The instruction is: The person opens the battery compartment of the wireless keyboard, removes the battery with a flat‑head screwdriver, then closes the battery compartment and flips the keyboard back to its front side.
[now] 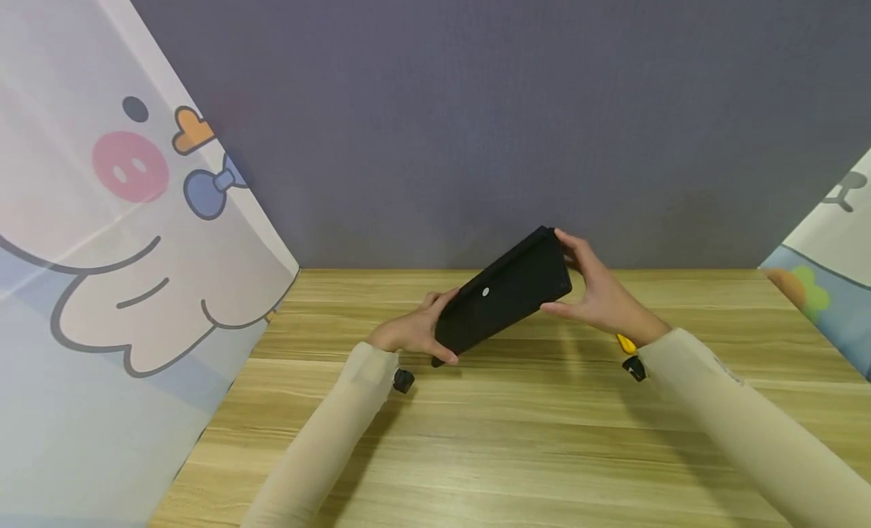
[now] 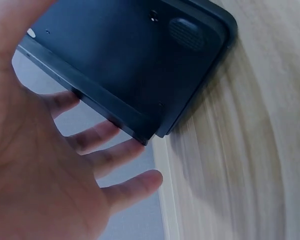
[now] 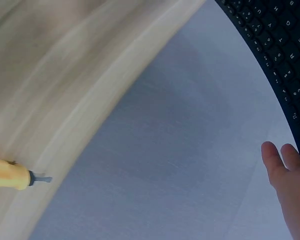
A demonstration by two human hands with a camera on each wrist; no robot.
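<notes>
A black keyboard (image 1: pixel 510 297) is held up at a tilt over the table, its right end higher than its left. Its underside, with a small white spot, faces the head view; the lettered keys (image 3: pixel 285 55) show in the right wrist view. My left hand (image 1: pixel 413 330) grips the lower left end, thumb on the underside and fingers along the long edge. At the raised right end, my right hand (image 1: pixel 600 292) holds the keyboard between thumb and fingers. In the left wrist view a rubber foot (image 2: pixel 186 34) appears near the keyboard's corner, close over the wood.
A yellow-handled screwdriver (image 3: pixel 12 173) with a short metal tip lies on the wood-grain table (image 1: pixel 517 452), partly hidden by the right wrist in the head view. A grey panel (image 1: pixel 476 119) stands behind the table, with cartoon-printed panels (image 1: pixel 61 346) at both sides.
</notes>
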